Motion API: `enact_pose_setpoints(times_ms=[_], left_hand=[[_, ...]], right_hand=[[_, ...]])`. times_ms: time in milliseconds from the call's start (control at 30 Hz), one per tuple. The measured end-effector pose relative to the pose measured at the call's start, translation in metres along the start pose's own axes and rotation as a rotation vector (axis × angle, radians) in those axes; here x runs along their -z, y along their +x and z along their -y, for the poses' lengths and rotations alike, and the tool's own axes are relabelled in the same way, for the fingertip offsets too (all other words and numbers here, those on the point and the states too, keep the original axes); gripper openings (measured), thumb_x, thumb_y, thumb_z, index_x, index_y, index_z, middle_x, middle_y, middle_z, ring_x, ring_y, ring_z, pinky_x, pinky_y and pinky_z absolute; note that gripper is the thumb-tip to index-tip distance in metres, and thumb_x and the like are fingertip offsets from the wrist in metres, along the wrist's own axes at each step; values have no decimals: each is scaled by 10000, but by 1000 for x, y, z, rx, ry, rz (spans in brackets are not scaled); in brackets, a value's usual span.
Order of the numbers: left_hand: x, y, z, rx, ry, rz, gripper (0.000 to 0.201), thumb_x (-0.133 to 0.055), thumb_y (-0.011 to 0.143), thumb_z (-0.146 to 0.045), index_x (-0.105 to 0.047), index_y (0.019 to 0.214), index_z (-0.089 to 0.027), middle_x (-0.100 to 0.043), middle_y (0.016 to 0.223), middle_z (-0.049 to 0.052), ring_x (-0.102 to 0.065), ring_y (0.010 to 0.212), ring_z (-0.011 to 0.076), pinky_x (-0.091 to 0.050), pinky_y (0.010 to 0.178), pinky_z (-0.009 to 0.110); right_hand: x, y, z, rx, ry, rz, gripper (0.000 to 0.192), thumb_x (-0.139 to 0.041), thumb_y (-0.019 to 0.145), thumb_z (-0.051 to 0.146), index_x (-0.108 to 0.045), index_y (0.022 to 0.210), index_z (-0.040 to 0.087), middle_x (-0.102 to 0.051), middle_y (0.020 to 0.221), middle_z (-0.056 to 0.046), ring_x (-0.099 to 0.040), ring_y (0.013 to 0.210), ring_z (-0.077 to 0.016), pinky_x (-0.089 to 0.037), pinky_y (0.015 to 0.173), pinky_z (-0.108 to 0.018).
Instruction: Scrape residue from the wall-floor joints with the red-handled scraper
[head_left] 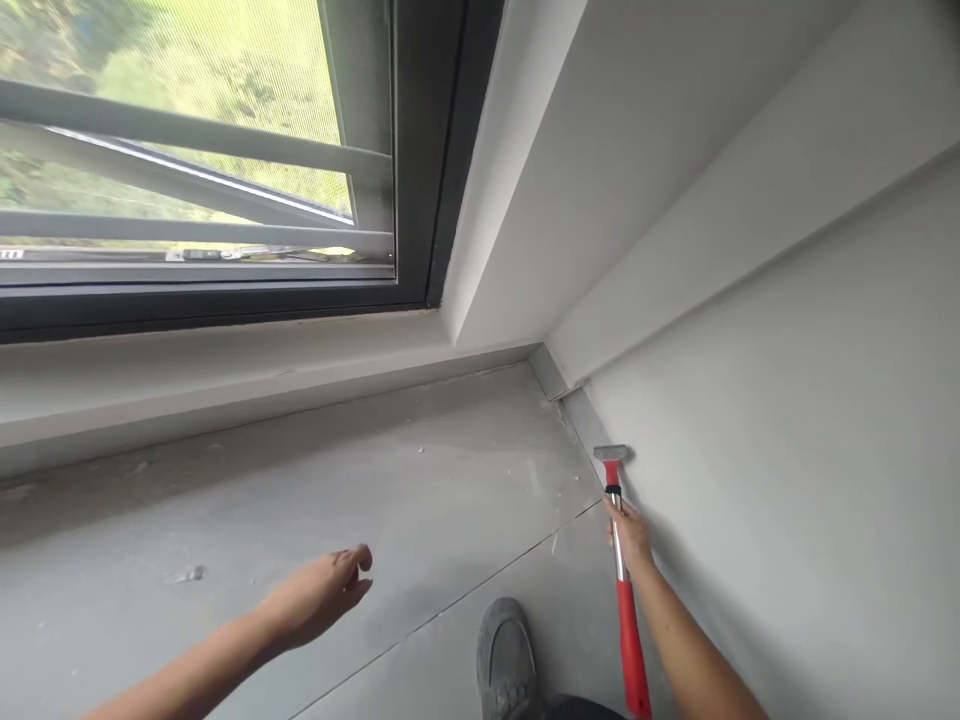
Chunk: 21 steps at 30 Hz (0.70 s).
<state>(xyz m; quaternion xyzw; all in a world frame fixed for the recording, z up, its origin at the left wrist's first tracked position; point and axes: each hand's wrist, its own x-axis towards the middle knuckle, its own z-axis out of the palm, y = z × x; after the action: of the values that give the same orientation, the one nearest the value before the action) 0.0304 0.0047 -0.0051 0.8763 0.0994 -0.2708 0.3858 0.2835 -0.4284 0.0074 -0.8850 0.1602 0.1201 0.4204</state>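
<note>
– How is your right hand?
– My right hand (631, 535) is closed around the silver metal tube of a long scraper (625, 600), which has a red handle and a flat grey head; it is beside the white wall (810, 430), with the head pointing away from me, but whether the head touches the wall, I cannot tell
– And your left one?
– My left hand (330, 590) is above the floor, half open, with the fingers loosely bent and the thumb apart; I see nothing in it
– What is below and farther?
– My grey shoe (508, 655) stands on the grey tiled floor (450, 520), where small white crumbs (195, 573) lie; then comes a low grey skirting (262, 408), and beyond it a dark-framed window (225, 135) with green plants (225, 70) outside
</note>
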Motion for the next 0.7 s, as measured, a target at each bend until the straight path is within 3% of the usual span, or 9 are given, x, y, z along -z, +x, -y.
enact_pose_setpoints(times_ms=[200, 367, 567, 700], left_hand=[[-3, 4, 1, -1, -2, 12, 249, -308, 775, -362, -473, 888, -214, -622, 814, 57, -560, 689, 186, -393, 619, 305], [-3, 7, -10, -25, 2, 52, 257, -311, 768, -359, -477, 892, -205, -625, 836, 69, -566, 712, 196, -406, 643, 317], [1, 6, -14, -21, -4, 19, 267, -300, 771, -374, -473, 889, -209, -625, 816, 61, -561, 682, 189, -405, 621, 311], [1, 2, -11, -20, 12, 15, 265, -300, 775, -369, -475, 893, -209, -626, 817, 60, -561, 677, 182, -400, 616, 305]], right_hand=[[13, -4, -18, -36, -66, -35, 494, -540, 628, 593, -569, 895, 179, -403, 383, 86, -394, 308, -104, -330, 326, -231], [19, -1, -5, 17, -196, -4, 469, -525, 645, 578, -571, 892, 182, -384, 358, 94, -392, 297, -101, -327, 323, -218], [9, 3, -3, -104, -162, 25, 473, -532, 634, 565, -566, 907, 181, -378, 353, 92, -387, 289, -103, -342, 322, -226], [15, -3, 2, -89, -157, 15, 461, -485, 668, 591, -554, 860, 177, -419, 382, 66, -422, 315, -112, -365, 335, -232]])
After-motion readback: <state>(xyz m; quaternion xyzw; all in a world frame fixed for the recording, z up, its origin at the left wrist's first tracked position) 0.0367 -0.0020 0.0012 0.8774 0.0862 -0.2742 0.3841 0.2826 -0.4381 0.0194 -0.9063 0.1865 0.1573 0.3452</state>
